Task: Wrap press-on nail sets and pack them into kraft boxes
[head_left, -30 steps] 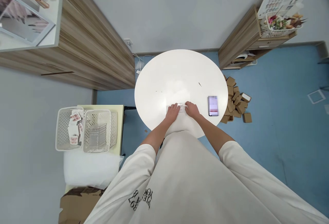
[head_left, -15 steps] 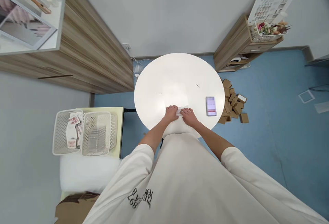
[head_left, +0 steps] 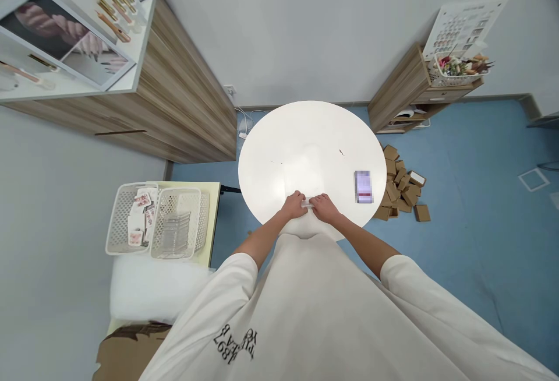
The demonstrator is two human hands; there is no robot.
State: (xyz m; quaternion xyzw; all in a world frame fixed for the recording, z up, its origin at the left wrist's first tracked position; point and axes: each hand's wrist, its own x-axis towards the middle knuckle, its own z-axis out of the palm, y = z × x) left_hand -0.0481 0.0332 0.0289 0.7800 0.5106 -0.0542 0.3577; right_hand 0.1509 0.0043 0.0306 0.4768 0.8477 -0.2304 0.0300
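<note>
My left hand (head_left: 293,205) and my right hand (head_left: 325,208) rest at the near edge of a round white table (head_left: 305,148). Between my fingers is a small clear plastic piece (head_left: 308,203), and both hands pinch it from either side. Its exact shape is hidden by my fingers. To the right of my right hand, a phone (head_left: 363,186) lies flat on the table with its screen up and blurred. A few small dark marks lie on the tabletop.
At left, a yellow-topped table (head_left: 212,194) holds white wire baskets (head_left: 174,223) with printed cards and clear trays. A pile of kraft cardboard boxes (head_left: 399,186) lies on the blue floor at right. Wood-grain cabinets (head_left: 192,101) stand behind the table.
The whole scene sits lower and shifted slightly in view. My hands have drawn closer together around the clear piece and nearer to my body.
</note>
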